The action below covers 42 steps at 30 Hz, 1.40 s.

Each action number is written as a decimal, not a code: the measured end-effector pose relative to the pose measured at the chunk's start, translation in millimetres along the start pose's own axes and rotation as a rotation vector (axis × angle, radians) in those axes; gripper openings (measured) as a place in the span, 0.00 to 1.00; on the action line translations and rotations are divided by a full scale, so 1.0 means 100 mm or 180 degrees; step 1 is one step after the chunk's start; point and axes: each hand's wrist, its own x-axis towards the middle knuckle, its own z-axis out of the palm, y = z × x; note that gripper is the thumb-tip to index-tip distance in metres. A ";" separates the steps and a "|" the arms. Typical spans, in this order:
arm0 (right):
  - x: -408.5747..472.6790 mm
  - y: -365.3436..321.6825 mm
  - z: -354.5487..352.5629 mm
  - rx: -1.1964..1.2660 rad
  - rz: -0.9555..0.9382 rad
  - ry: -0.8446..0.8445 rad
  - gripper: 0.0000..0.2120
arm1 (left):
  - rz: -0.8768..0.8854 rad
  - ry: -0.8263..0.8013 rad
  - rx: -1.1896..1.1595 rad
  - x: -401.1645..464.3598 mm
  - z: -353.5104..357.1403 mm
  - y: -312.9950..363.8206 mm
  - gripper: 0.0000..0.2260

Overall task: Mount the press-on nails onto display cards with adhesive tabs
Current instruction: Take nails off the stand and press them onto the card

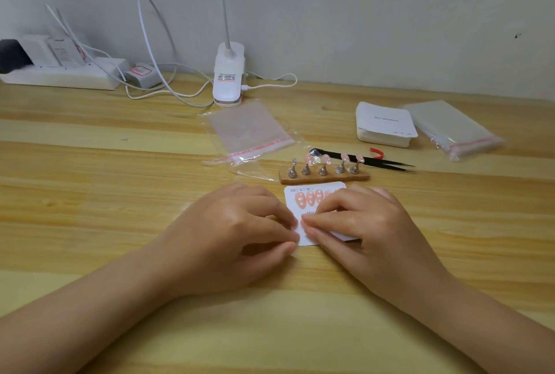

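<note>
Currently left hand (240, 223) and right hand (351, 220) pinch-press at white rectangular display card (303, 241); slip risks smearing adhesive, misaligning peach press-on nails (309, 198).

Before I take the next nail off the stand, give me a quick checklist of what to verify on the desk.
1. Display card lies flat on the table under both hands: ok.
2. Top row of pink nails on the card is seated; at least four show, the rest are hidden by the right hand: cannot tell.
3. What the fingertips of the left hand and right hand are pressing on the lower row: cannot tell.
4. Nail stand behind the card holds four nails; the leftmost post is bare: ok.
5. Tweezers lie within reach behind the stand: ok.
6. Spare card stack is ready at far right: ok.
</note>
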 end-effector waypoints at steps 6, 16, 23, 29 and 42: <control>0.00 0.01 0.01 -0.0048 -0.0047 0.0009 0.12 | -0.0075 0.0030 -0.0131 0.00 0.00 0.01 0.11; -0.01 0.01 0.01 -0.0064 -0.0016 -0.0049 0.12 | -0.0185 0.0032 -0.0294 0.00 0.00 0.02 0.11; 0.00 0.00 0.00 -0.0201 -0.0120 -0.0025 0.12 | -0.0205 0.0052 -0.0348 -0.01 -0.01 0.04 0.12; 0.00 -0.01 -0.01 -0.0399 -0.0251 -0.0002 0.13 | -0.0210 0.0035 -0.0375 -0.01 -0.01 0.03 0.12; 0.01 -0.04 -0.05 -0.0603 -0.0362 -0.0169 0.13 | -0.0220 -0.0031 -0.0465 0.00 0.00 0.00 0.12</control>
